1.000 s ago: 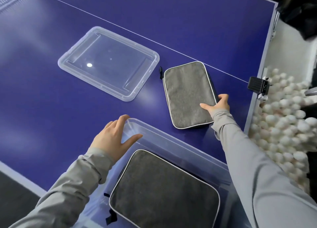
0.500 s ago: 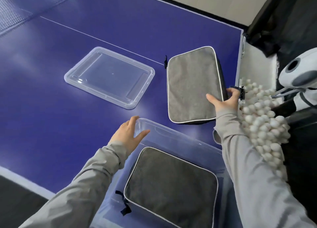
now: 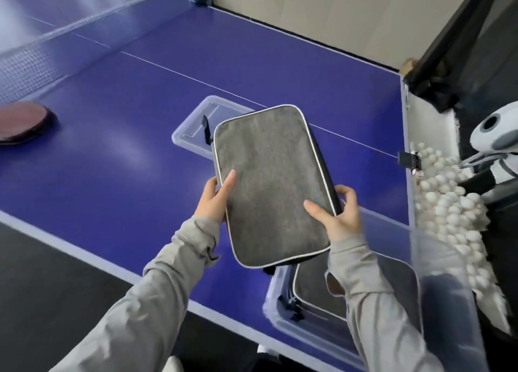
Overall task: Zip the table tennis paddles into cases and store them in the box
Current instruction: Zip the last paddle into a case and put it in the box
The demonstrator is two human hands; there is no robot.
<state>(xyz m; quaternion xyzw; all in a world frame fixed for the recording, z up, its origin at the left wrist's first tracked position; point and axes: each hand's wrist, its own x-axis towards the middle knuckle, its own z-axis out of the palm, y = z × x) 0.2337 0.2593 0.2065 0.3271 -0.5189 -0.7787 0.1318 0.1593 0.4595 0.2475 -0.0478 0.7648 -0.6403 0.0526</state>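
Hands grip a grey zipped case above the blue table: left hand pinches its left edge, right hand clasps its right edge. Below, a clear box holds another case.

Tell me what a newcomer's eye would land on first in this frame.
First, the grey case in mid-frame, held above the blue table by the left hand and right hand. Next, the clear box at lower right with another case inside. A red paddle lies far left.
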